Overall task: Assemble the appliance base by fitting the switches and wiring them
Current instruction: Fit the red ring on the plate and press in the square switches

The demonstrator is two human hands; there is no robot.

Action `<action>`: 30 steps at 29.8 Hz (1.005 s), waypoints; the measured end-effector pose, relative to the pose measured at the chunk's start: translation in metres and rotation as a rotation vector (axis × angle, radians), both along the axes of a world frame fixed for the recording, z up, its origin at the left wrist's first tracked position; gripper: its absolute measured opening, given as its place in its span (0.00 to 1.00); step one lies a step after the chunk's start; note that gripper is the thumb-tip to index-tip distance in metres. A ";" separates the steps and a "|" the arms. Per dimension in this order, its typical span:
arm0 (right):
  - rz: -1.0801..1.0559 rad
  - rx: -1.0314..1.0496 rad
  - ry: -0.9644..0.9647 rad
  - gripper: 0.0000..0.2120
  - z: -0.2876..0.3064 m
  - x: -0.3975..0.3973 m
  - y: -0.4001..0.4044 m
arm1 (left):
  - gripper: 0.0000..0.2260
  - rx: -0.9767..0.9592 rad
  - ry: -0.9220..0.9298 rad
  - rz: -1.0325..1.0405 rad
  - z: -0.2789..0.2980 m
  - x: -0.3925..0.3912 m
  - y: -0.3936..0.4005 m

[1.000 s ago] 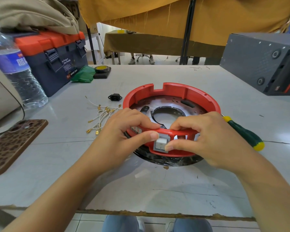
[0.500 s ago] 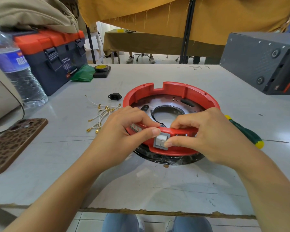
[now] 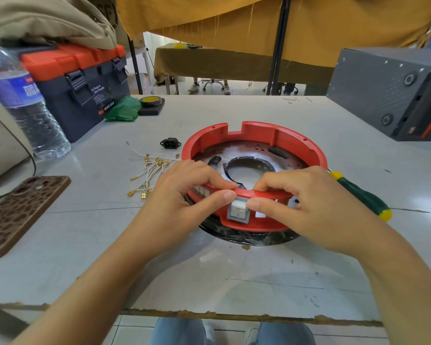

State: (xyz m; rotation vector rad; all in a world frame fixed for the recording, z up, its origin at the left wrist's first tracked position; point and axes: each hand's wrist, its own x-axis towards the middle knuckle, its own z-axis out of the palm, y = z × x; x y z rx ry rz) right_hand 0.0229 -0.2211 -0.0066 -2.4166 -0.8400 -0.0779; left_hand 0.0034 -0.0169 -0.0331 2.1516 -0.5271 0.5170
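A round red appliance base (image 3: pixel 296 141) lies on the grey table, its metal floor and central hole showing. In the near wall sits a grey-and-white rocker switch (image 3: pixel 238 211). My left hand (image 3: pixel 184 195) grips the near rim left of the switch, fingers curled over the top, thumb against the switch's upper left. My right hand (image 3: pixel 306 202) grips the rim on the right, thumb pressing the switch's upper right. Another opening in the wall shows right of the switch, partly hidden by my right hand. Several white wires with brass terminals (image 3: pixel 149 174) and a black power socket (image 3: pixel 170 143) lie left of the base.
A green-and-yellow screwdriver (image 3: pixel 363 196) lies right of the base. A brown phone (image 3: pixel 18 210), a water bottle (image 3: pixel 28 108) and a blue-orange toolbox (image 3: pixel 80 88) stand at the left. Tape roll (image 3: pixel 151 102) at the back, a grey box (image 3: pixel 393 90) at the right. The table's front edge (image 3: pixel 209 313) is close.
Both thumbs have shifted slightly on the switch, and the switch sits a little deeper in the wall. Both hands still hold the rim.
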 end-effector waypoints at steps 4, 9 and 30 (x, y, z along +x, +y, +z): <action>0.010 0.032 -0.002 0.20 0.000 -0.001 0.001 | 0.10 -0.004 -0.012 0.009 -0.001 0.000 -0.001; 0.010 0.039 -0.019 0.19 0.000 0.001 0.002 | 0.09 0.003 -0.019 0.016 0.000 -0.001 -0.002; -0.055 -0.169 -0.131 0.19 -0.004 -0.001 0.003 | 0.14 0.158 0.018 -0.061 -0.006 -0.001 0.014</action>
